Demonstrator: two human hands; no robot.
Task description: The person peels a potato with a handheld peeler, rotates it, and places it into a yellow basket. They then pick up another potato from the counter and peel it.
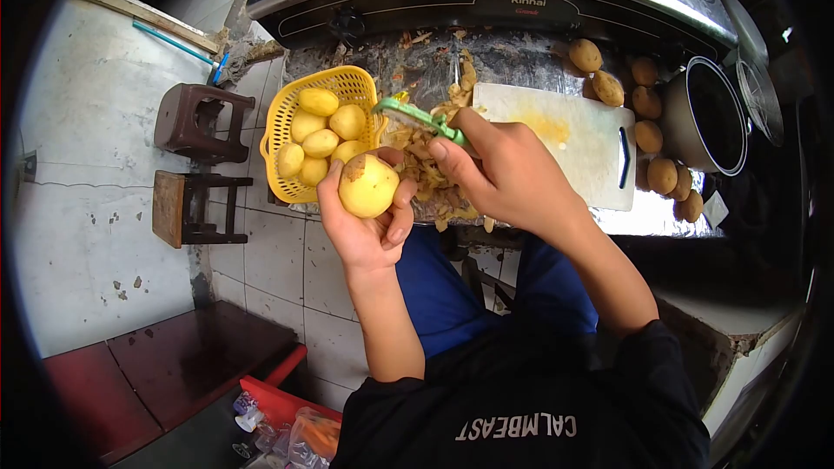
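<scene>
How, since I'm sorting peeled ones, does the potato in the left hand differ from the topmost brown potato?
The held potato is mostly bare yellow, with a brown patch; the topmost brown potato shows skin all over its visible side.
The held potato sits in the left hand; the topmost brown potato lies on the work surface.
Both look whole and rounded.

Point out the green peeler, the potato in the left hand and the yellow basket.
Green peeler (419, 114): head view, middle of its green frame.
Held potato (368, 188): head view, its peeled yellow surface.
Yellow basket (346, 81): head view, its perforated far wall.
</scene>
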